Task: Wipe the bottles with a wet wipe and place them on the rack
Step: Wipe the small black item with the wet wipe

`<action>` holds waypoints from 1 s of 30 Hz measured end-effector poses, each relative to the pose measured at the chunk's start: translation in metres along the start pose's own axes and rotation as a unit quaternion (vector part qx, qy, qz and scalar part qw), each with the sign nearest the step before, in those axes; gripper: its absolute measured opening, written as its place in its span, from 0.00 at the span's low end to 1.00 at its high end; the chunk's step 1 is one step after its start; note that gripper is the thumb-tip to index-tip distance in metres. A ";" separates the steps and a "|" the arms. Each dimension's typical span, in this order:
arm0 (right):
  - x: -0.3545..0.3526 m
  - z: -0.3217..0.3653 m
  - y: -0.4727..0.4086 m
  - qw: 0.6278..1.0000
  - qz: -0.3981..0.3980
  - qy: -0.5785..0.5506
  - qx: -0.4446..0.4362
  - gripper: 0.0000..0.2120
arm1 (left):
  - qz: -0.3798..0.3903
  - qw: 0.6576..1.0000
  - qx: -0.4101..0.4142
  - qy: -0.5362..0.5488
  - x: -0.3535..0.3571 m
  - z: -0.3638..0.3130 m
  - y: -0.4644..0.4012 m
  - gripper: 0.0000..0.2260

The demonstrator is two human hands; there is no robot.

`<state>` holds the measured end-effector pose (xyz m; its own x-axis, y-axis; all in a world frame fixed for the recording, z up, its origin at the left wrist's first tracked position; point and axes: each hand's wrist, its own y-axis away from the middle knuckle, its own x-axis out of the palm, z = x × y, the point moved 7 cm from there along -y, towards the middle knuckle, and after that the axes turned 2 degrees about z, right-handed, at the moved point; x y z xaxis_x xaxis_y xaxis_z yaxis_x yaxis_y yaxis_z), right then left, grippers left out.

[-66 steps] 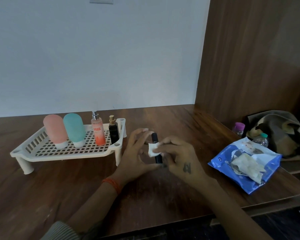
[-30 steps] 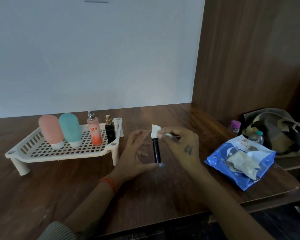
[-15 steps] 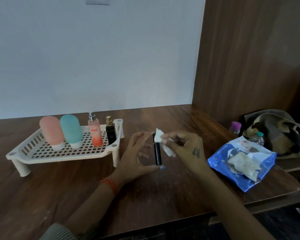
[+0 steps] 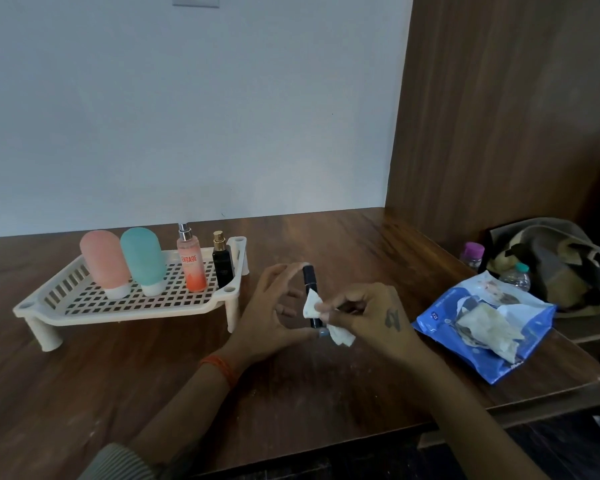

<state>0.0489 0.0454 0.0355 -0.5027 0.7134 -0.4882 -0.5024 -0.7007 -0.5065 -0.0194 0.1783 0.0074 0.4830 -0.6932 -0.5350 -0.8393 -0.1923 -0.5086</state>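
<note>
A slim black bottle (image 4: 309, 278) stands upright above the table, pinched end to end by my left hand (image 4: 274, 313), forefinger on its top and thumb under its base. My right hand (image 4: 364, 320) pinches a small white wet wipe (image 4: 312, 304) against the bottle's lower right side. To the left stands a cream plastic rack (image 4: 84, 306). On it are a pink bottle (image 4: 103, 263), a teal bottle (image 4: 142, 259), an orange spray bottle (image 4: 190, 263) and a small black perfume bottle (image 4: 221, 265), all upright.
A blue pack of wet wipes (image 4: 482, 327) lies open at the table's right edge, a used wipe on it. Behind it sit a bag (image 4: 551, 265) and two small capped bottles (image 4: 471, 254). A wooden panel rises on the right, a white wall behind.
My right hand has slid the wipe from the bottle's top down to its lower half. The left hand keeps the same hold on the bottle.
</note>
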 end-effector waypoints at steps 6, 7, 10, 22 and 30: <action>0.004 0.023 -0.022 0.984 -0.103 0.133 -0.061 0.04 | 0.002 1.000 -0.013 0.006 0.000 0.002 0.002 0.42; 0.009 0.022 -0.023 0.984 -0.083 0.149 -0.056 0.04 | 0.001 1.000 -0.009 0.009 0.000 0.001 0.003 0.40; 0.013 0.021 -0.015 0.984 -0.032 0.163 -0.069 0.06 | -0.003 1.000 0.004 0.012 -0.001 -0.003 0.002 0.37; -0.013 -0.006 -0.012 0.991 -0.105 -0.083 0.021 0.06 | 0.009 0.999 -0.015 0.035 0.001 -0.004 0.002 0.43; 0.011 -0.012 -0.004 0.957 -0.055 -0.261 0.116 0.09 | -0.016 0.998 -0.021 0.049 -0.004 -0.002 0.002 0.43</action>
<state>0.0535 0.0562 0.0233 -0.6899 0.7238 0.0116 -0.6849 -0.6475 -0.3342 -0.0237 0.1793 0.0102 0.4856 -0.7498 -0.4493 -0.8339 -0.2431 -0.4956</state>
